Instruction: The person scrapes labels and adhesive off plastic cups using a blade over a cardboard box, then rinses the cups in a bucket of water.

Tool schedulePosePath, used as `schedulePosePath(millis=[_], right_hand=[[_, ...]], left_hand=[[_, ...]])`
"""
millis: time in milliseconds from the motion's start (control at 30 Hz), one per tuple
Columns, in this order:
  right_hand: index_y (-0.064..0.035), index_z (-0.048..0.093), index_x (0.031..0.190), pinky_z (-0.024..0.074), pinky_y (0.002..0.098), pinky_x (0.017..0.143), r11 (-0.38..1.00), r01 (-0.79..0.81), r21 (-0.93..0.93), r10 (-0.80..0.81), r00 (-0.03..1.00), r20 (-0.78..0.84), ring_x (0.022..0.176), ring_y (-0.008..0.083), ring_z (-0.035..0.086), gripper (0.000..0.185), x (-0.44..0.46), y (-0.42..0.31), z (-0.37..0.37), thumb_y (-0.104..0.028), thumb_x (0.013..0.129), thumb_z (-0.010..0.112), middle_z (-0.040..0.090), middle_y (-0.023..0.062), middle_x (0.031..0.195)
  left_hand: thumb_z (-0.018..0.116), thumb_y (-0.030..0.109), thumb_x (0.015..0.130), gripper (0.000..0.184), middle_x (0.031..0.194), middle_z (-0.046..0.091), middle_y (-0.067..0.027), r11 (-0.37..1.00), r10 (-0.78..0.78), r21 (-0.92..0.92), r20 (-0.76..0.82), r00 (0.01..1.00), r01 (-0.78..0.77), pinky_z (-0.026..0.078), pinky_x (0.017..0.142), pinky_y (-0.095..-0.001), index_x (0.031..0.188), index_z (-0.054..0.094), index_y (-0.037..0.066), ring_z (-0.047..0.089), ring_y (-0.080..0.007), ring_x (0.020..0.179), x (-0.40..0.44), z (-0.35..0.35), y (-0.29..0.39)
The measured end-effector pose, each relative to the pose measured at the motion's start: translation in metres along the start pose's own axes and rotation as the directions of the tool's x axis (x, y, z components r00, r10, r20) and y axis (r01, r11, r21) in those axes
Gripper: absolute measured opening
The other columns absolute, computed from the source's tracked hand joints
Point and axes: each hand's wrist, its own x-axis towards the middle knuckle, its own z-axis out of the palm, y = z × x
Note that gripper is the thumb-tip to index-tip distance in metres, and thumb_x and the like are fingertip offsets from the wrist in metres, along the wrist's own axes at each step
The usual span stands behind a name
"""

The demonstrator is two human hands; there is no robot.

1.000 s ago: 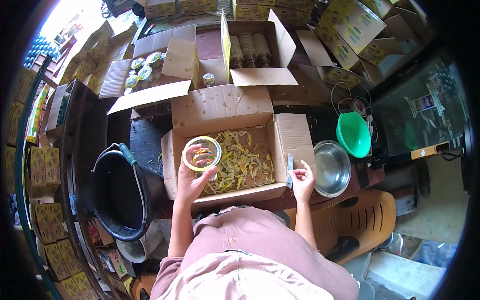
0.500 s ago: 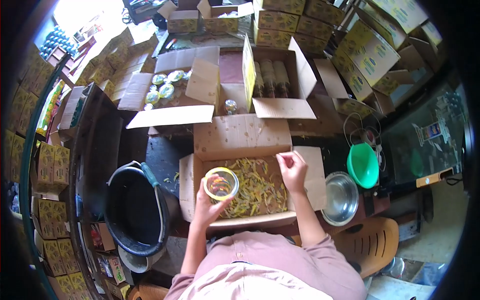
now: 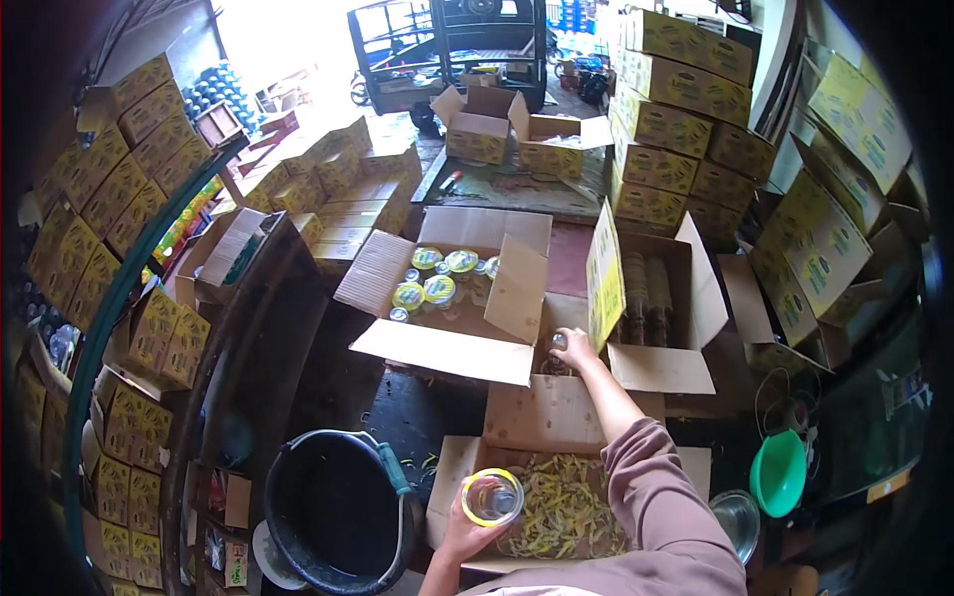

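My left hand (image 3: 459,528) holds a clear plastic cup with a yellow rim (image 3: 492,498) over the left side of an open cardboard box (image 3: 542,409). Yellow-green strips (image 3: 566,507) lie in that box. My right arm stretches forward across it, and my right hand (image 3: 571,350) is closed on a small clear container (image 3: 558,341) between two farther boxes. The left one of these, an open carton (image 3: 447,350), contains several lidded cups (image 3: 438,290). In the other carton (image 3: 661,368) stand stacks of cups (image 3: 646,298).
A black bucket (image 3: 338,517) with a handle stands left of the near box. At the right are a green bowl (image 3: 778,474) and a metal bowl (image 3: 735,524). Stacked cartons (image 3: 686,109) rise at the back right, with more along the left. A vehicle (image 3: 447,50) is at the back.
My right hand has moved forward past the near box to the small container. My left hand still holds the cup. The view has tilted up, showing more of the background.
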Motion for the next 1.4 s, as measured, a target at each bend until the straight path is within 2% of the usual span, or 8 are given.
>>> schedulePosePath(millis=[133,233,300,567,767,967,1100,1400], right_hand=[[-0.0074,0.055,0.106,0.046,0.0358,0.083,0.997,0.011,0.079,0.005,0.982,-0.19,0.092,0.0316,0.057,0.046,-0.017,-0.01,-0.03,-0.02,0.065,0.072,0.057,0.018,0.099],[-0.002,0.051,0.111,0.0481,0.0342,0.075,0.942,0.259,0.214,-0.07,0.774,-0.629,0.08,0.0271,0.061,0.049,-0.056,-0.023,-0.066,-0.014,0.068,0.07,0.061,0.0158,0.089],[-0.0017,0.043,0.121,0.0482,0.0262,0.072,0.762,0.343,0.549,0.067,0.802,-0.594,0.082,0.0127,0.058,0.047,-0.102,-0.029,-0.093,-0.011,0.079,0.062,0.059,0.0064,0.089],[-0.0031,0.037,0.125,0.0509,0.0295,0.075,-0.023,0.277,0.961,0.243,0.934,-0.264,0.091,0.0167,0.058,0.041,-0.289,-0.03,-0.119,-0.017,0.087,0.046,0.055,0.0085,0.102],[-0.0038,0.035,0.126,0.047,0.0307,0.082,0.032,0.177,0.984,0.129,0.975,-0.18,0.094,0.0163,0.055,0.046,-0.342,-0.059,-0.104,-0.016,0.084,0.047,0.051,0.0092,0.106],[-0.0035,0.033,0.124,0.0463,0.0327,0.082,-0.056,0.195,0.979,0.047,0.98,-0.193,0.098,0.0178,0.052,0.047,-0.353,-0.073,-0.116,-0.016,0.08,0.046,0.05,0.012,0.108],[-0.007,0.035,0.12,0.045,0.0295,0.084,0.2,0.266,0.943,-0.078,0.964,-0.255,0.097,0.0169,0.053,0.046,-0.356,-0.073,-0.12,-0.01,0.076,0.05,0.05,0.0127,0.109],[-0.0093,0.035,0.12,0.0465,0.0244,0.078,0.35,0.231,0.908,-0.142,0.971,-0.192,0.093,0.0116,0.052,0.058,-0.366,-0.08,-0.125,-0.009,0.074,0.07,0.052,0.0058,0.101]], left_hand=[[0.065,-0.003,0.066,0.071,0.113,0.042,-0.0092,0.891,-0.127,-0.452,-0.175,0.976,0.035,0.045,0.09,-0.0443,0.124,0.027,0.012,0.048,-0.0317,0.11,0.005,0.001,-0.01],[0.064,0.0,0.071,0.074,0.113,0.042,-0.0073,0.636,-0.239,-0.772,-0.195,0.951,0.002,0.048,0.083,-0.0415,0.129,0.02,0.017,0.048,-0.0238,0.105,0.016,0.004,-0.003],[0.062,0.001,0.073,0.071,0.113,0.042,-0.0072,0.528,-0.239,-0.848,-0.198,0.951,-0.043,0.051,0.078,-0.0403,0.129,0.021,0.018,0.048,-0.0242,0.105,0.027,0.007,-0.002],[0.057,0.003,0.078,0.068,0.117,0.039,-0.0095,0.508,-0.138,-0.861,-0.079,0.987,0.002,0.053,0.078,-0.042,0.134,0.022,0.018,0.047,-0.0274,0.109,0.037,0.029,0.014],[0.058,0.002,0.075,0.067,0.117,0.04,-0.0106,0.635,-0.071,-0.772,-0.017,0.997,0.032,0.04,0.094,-0.0362,0.13,0.022,0.01,0.043,-0.025,0.114,0.005,0.065,0.029],[0.057,0.05,0.075,0.081,0.129,0.03,-0.0132,0.878,0.138,-0.476,0.158,0.978,-0.047,0.026,0.102,-0.0408,0.132,0.016,0.009,0.03,-0.0255,0.123,-0.016,0.064,0.02],[0.052,0.062,0.075,0.086,0.133,0.026,-0.0158,0.802,0.07,-0.595,0.195,0.978,0.061,0.023,0.103,-0.0438,0.131,0.015,0.008,0.026,-0.0283,0.126,-0.025,0.07,0.03],[0.048,0.059,0.079,0.077,0.136,0.026,-0.0154,0.887,0.169,-0.46,0.222,0.96,-0.049,0.019,0.105,-0.0413,0.13,0.019,0.01,0.024,-0.0257,0.128,-0.029,0.069,0.025]])
